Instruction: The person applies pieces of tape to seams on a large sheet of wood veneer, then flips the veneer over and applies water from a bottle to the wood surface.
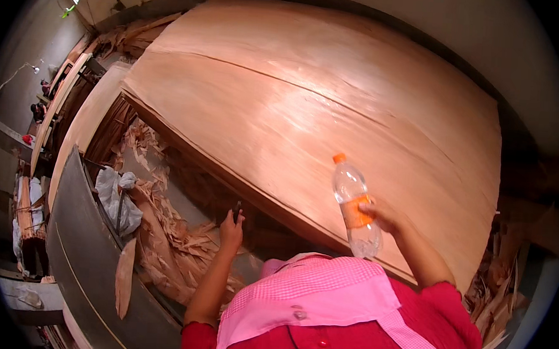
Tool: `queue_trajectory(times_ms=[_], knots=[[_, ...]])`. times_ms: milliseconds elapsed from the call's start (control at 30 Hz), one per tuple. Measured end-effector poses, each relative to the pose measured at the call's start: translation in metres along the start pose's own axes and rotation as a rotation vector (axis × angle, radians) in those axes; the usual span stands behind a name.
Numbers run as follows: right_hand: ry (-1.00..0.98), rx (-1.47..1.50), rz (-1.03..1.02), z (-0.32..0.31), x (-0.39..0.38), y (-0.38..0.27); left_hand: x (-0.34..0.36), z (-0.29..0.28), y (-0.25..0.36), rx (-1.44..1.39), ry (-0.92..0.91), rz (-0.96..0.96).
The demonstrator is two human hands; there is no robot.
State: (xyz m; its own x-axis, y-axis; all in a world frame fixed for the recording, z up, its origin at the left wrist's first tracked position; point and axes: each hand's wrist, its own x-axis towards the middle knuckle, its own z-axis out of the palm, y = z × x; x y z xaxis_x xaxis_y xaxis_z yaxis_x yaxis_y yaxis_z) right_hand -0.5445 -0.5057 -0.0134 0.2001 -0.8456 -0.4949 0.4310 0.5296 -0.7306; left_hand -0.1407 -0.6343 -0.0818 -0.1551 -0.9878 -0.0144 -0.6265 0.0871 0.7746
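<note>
My right hand is closed around a clear plastic bottle with an orange cap and an orange label. The bottle is tilted slightly to the left, with its cap pointing away from me, above the near edge of a wide stack of thin wood veneer sheets. Off the near side of the stack, my left hand is raised with its fingers closed on a small dark object. That object is short and narrow; its exact kind is too small to make out.
Torn veneer scraps cover the floor between the stack and a dark metal-topped table on the left. A white plastic bag hangs by that table. More scraps lie at the right, and a wall stands behind the stack.
</note>
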Motion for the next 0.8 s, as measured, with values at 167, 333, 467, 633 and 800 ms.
queue_trajectory(times_ms=[167,333,467,633,800], knots=[[0.169,-0.128,-0.149,0.038,0.036,-0.023,0.185,-0.007,0.020,0.193,-0.234,0.067],[0.434,-0.018,-0.183,0.060,0.091,-0.011,0.401,0.037,0.034,0.369,-0.350,0.218],[0.637,0.218,-0.180,0.094,0.132,0.025,0.546,0.100,0.080,0.286,-0.406,0.375],[0.645,0.316,-0.172,0.141,0.207,0.001,0.677,0.141,0.112,0.286,-0.142,0.376],[0.768,0.284,-0.074,0.147,0.265,-0.009,0.672,0.134,0.047,0.004,-0.156,0.861]])
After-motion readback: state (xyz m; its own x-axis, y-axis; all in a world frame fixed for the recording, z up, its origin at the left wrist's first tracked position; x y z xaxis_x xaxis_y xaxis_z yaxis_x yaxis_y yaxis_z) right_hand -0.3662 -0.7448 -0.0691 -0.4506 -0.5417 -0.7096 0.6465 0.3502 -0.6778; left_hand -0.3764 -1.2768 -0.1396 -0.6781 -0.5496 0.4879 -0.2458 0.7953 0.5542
